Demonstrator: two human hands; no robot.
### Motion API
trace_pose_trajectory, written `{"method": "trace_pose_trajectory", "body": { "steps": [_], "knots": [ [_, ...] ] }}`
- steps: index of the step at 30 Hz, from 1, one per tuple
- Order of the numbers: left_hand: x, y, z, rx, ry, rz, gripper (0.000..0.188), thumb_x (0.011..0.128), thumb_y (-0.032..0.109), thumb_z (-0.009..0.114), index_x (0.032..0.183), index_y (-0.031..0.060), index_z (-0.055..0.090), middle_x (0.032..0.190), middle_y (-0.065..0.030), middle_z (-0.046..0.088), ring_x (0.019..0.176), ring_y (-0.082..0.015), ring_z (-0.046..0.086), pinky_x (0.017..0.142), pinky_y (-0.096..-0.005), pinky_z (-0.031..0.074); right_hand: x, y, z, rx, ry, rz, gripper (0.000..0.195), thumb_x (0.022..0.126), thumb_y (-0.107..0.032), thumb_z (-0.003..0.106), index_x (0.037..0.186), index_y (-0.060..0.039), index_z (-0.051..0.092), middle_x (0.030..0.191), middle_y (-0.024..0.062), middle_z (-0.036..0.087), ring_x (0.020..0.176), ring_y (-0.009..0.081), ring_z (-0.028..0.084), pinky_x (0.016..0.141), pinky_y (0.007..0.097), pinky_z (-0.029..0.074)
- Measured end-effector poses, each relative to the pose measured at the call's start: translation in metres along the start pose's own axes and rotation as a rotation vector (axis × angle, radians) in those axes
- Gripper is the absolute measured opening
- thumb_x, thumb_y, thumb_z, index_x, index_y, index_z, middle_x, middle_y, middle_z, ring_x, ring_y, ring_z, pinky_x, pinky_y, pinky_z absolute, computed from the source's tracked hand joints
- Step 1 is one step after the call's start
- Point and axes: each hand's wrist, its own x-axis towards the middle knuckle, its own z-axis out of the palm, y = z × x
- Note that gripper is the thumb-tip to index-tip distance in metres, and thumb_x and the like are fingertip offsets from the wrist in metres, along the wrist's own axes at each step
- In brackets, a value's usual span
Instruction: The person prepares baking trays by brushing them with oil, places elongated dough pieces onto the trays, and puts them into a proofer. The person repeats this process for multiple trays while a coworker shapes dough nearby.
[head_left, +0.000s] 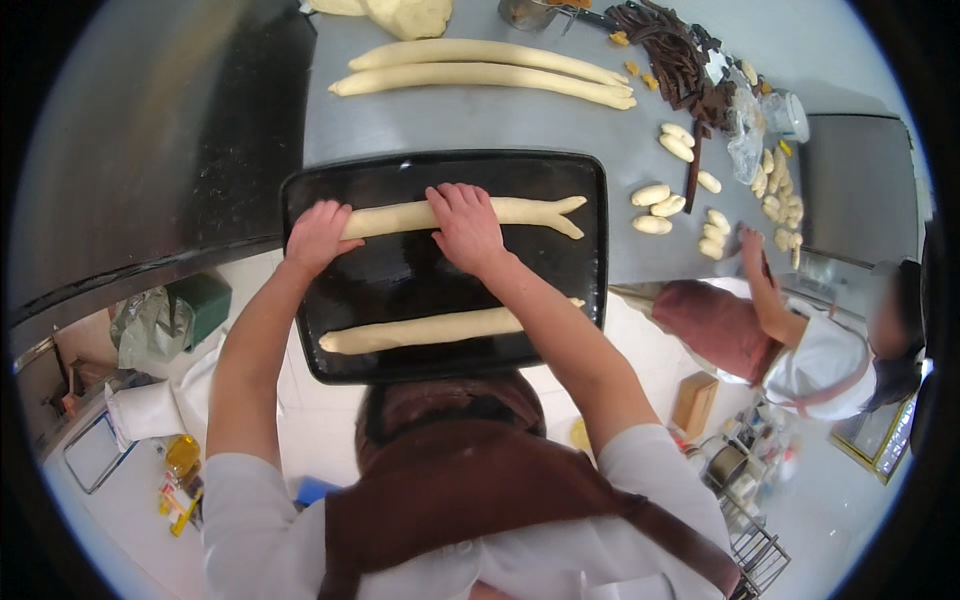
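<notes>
In the black baking tray (420, 281), a long pale dough roll (397, 219) lies crosswise near the far side. Its right end splits into two prongs. My left hand (321, 234) wraps around the roll's left end, thumb on the near side. Around the roll's middle, my right hand (469, 227) has its fingers over the top and its thumb on the near side. A second dough roll (427, 331) rests along the tray's near side, partly hidden under my right forearm. The tray's near edge juts past the edge of the metal worktable (487, 131).
Two more long rolls (480, 75) lie beyond the tray, near a dough mass (409, 15). To the right are small dough pieces (652, 202), a dark stick (694, 165) and dark brown strips (664, 52). A co-worker's hand (750, 244) is at the table's right edge.
</notes>
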Motion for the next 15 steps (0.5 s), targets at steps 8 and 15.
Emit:
{"method": "trace_pose_trajectory", "body": {
  "steps": [8,15],
  "knots": [
    [-0.009,-0.037,-0.012,0.082,-0.007,0.134,0.052,0.075,0.044,0.079,0.111,0.0111,0.061,0.095,-0.0053,0.055,0.092,-0.0238,0.059,0.077,-0.036,0.053,0.004,0.03,0.02,0.03,-0.109,-0.023,0.057,0.078,-0.018,0.078,0.131,-0.0087,0.059,0.115,0.0077,0.06,0.113,0.0283,0.054,0.102,0.0428,0.041],
    [-0.012,-0.036,-0.012,0.07,0.006,0.112,0.052,0.074,0.041,0.08,0.111,0.0104,0.061,0.094,-0.0061,0.054,0.091,-0.0252,0.059,0.077,-0.0371,0.052,0.001,0.041,0.011,0.083,-0.101,-0.046,0.068,0.072,-0.018,0.083,0.134,-0.0075,0.057,0.121,0.0088,0.061,0.115,0.0296,0.055,0.102,0.0438,0.041]
  ]
}}
